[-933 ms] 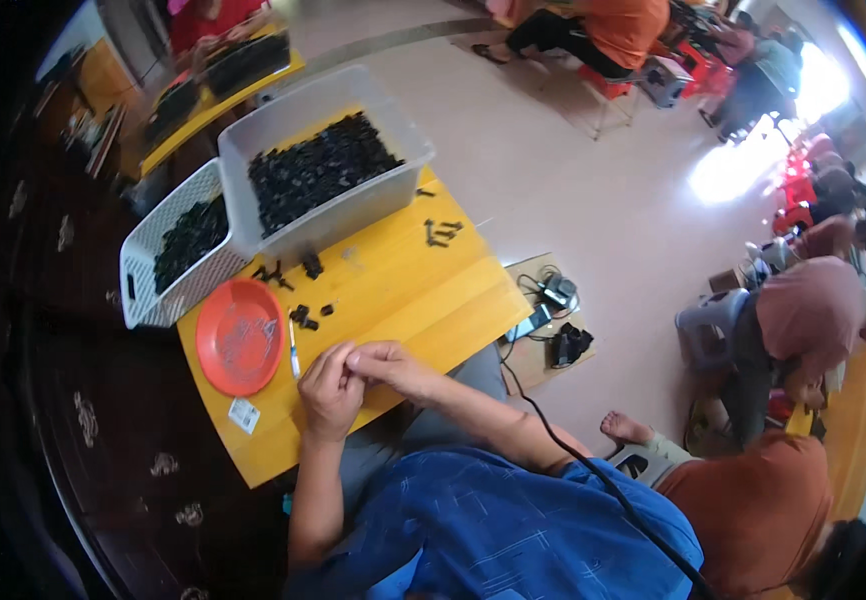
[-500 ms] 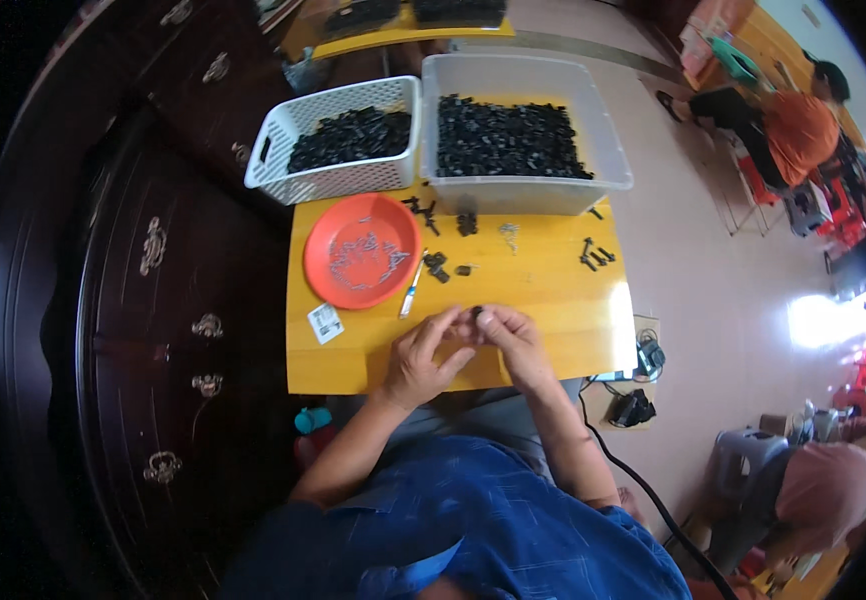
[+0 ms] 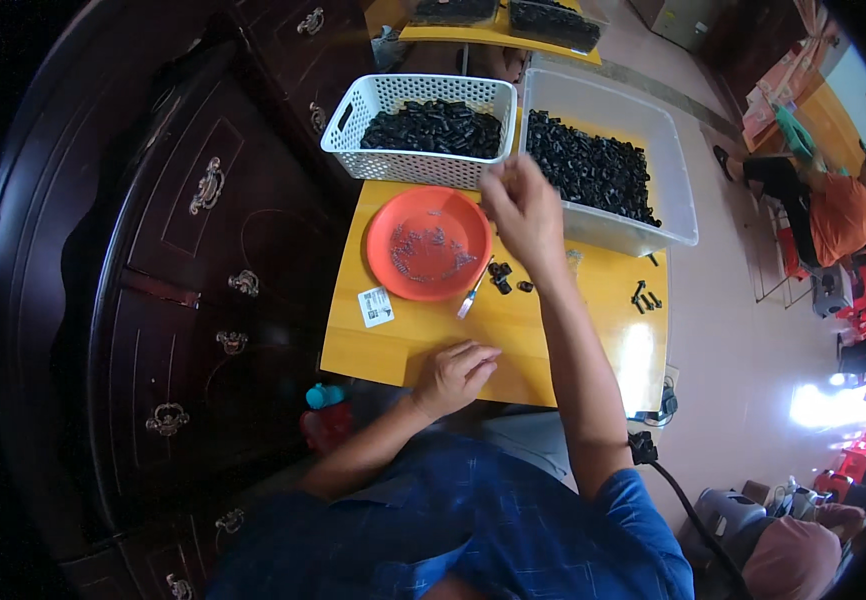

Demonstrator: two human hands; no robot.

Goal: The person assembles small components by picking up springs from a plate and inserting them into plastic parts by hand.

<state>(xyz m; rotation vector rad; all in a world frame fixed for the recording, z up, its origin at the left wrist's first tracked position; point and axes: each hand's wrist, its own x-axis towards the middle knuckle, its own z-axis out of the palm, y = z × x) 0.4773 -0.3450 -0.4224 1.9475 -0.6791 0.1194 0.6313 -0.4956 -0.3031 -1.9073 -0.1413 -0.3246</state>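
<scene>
My right hand (image 3: 525, 208) is raised over the far side of the yellow table (image 3: 413, 350), by the near right corner of the white perforated basket (image 3: 423, 166). Its fingers are bent together; whatever they may hold is hidden. Small black plastic parts (image 3: 433, 130) fill that basket. My left hand (image 3: 456, 378) rests at the table's near edge, fingers loosely bent, thumb a little apart, and nothing shows in it. Beyond it sits a red-orange plate (image 3: 428, 205) with small metal pins (image 3: 423, 250) scattered inside. A thin pen-like tool (image 3: 472, 295) lies beside the plate, near a few black parts (image 3: 500, 278).
A clear plastic bin (image 3: 675, 190) of black parts stands right of the basket. Several black pieces (image 3: 645, 297) lie near the table's right edge. A white label card (image 3: 375, 307) lies left of the plate. Dark drawers (image 3: 193, 270) line the left; a person in orange (image 3: 843, 220) sits at right.
My hands were together over the near table with a small black part at the fingertips. My right hand has moved away toward the basket; the left stays near the edge. The view has shifted.
</scene>
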